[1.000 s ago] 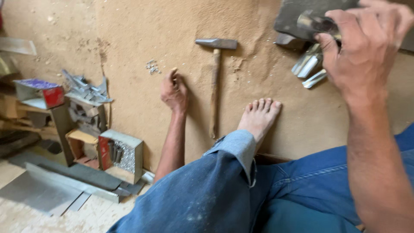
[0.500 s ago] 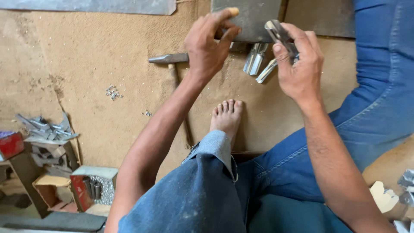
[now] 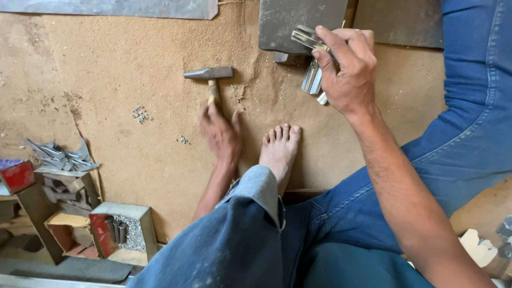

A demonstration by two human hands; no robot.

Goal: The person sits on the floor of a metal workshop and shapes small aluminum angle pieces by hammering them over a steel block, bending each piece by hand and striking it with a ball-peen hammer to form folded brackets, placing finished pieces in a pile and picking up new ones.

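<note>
Two bare hands work over the sandy floor. The left hand (image 3: 220, 134) wraps its grip around the wooden handle of a hammer (image 3: 211, 79), which lies flat near a bare foot (image 3: 279, 150). The right hand (image 3: 348, 69) pinches a shiny metal piece (image 3: 308, 37) above a dark metal plate (image 3: 298, 21) at the floor's far edge.

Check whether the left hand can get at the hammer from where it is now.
Probably yes: the left hand already lies over the hammer handle on the floor, nothing between them, though blur hides whether its grip has closed.
</note>
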